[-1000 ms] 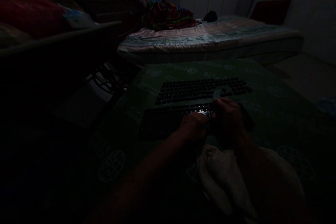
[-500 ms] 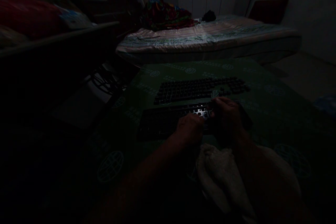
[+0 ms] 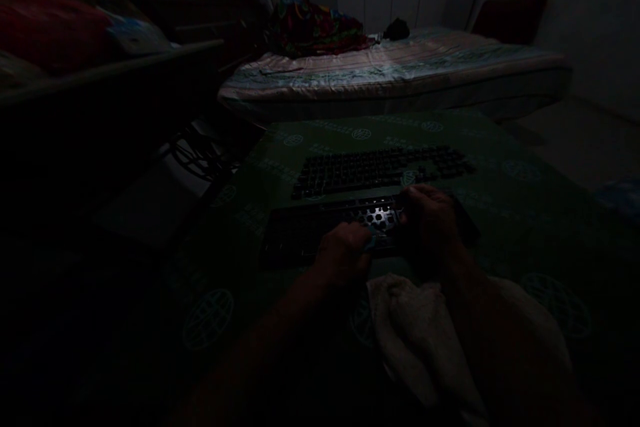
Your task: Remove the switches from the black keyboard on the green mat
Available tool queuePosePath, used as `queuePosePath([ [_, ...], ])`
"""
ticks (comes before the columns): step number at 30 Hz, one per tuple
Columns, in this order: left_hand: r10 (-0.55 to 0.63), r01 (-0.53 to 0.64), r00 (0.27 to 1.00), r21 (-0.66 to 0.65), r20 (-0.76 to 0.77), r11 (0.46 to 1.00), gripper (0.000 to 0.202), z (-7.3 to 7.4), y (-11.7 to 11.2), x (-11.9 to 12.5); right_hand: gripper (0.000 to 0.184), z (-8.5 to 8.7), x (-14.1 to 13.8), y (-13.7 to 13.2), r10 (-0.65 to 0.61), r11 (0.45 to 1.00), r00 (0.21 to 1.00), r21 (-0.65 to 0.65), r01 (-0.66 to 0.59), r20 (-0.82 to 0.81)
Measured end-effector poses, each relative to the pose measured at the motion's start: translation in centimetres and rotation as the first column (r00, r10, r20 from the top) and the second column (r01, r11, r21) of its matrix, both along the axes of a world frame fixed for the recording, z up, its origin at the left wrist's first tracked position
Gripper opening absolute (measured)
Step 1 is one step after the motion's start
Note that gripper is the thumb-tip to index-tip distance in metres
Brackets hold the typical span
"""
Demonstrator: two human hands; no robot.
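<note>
A dark keyboard (image 3: 305, 233) lies on a green patterned cloth (image 3: 505, 167); a bare, pale patch of its plate with holes shows near the middle. Behind it loose black keycaps (image 3: 375, 170) are set out in rows. My left hand (image 3: 343, 257) rests closed at the keyboard's near edge, pinching something small and bluish I cannot make out. My right hand (image 3: 430, 223) has its fingers curled over the keyboard's right part and holds it. A whitish rag (image 3: 415, 340) lies bunched between my forearms.
The room is very dark. A mattress (image 3: 400, 73) with a colourful bundle of cloth (image 3: 315, 27) lies behind the green cloth. Dark furniture (image 3: 100, 80) stands on the left, with cables (image 3: 200, 153) on the floor beside it.
My left hand has slid left and back toward me along the keyboard, uncovering more of the pale holed plate. My right hand has stayed in place.
</note>
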State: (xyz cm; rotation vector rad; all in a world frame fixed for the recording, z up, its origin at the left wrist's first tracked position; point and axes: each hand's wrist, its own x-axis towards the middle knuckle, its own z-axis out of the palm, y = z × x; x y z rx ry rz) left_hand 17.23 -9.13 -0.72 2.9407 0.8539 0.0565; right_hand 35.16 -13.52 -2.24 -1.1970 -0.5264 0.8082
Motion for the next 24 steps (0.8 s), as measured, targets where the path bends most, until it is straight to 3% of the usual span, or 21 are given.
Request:
queuePosePath([
  [4, 0.028, -0.027, 0.996, -0.020, 0.085, 0.999, 0.015, -0.6, 0.3, -1.5, 0.020, -0.1, 0.0, -0.2, 0.092, 0.995, 0.993, -0.029, -0.090, 0.076],
  [9, 0.033, -0.030, 0.992, -0.022, 0.119, 0.999, 0.014, -0.3, 0.1, -1.9, 0.019, -0.3, -0.4, -0.5, 0.217, 0.976, 0.963, -0.073, -0.207, 0.163],
  [17, 0.048, -0.044, 0.996, -0.053, 0.074, 0.998, 0.016, 0.1, 0.0, -1.6, 0.021, -0.6, -1.0, -0.2, 0.253, 0.968, 0.933, -0.064, -0.244, 0.257],
  [24, 0.049, -0.040, 0.987, -0.061, 0.152, 0.997, 0.017, -0.3, -0.2, -1.8, 0.022, -0.6, -1.6, 0.0, 0.301, 0.954, 0.903, -0.111, -0.280, 0.307],
])
